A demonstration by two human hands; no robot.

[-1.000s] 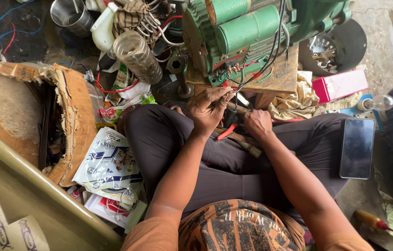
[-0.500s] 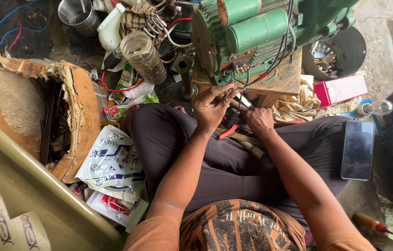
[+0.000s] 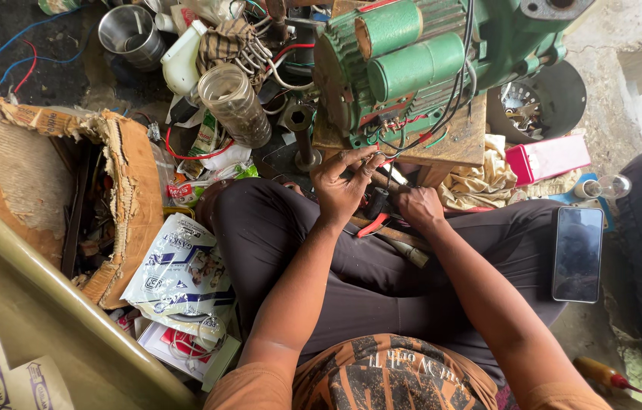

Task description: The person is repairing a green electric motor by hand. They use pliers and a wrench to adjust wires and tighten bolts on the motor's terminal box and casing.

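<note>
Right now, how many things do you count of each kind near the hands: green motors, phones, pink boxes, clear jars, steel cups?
Green motor: 1
Phone: 1
Pink box: 1
Clear jar: 1
Steel cup: 1
Total: 5

A cramped repair workshop, worked from the floor: a green electric motor (image 3: 442,68) with loose wiring sits on a wooden block (image 3: 458,148), beside a torn cardboard box (image 3: 47,190) of tools, a steel cup (image 3: 129,34), scattered wires (image 3: 25,57) and packets (image 3: 184,277).
</note>
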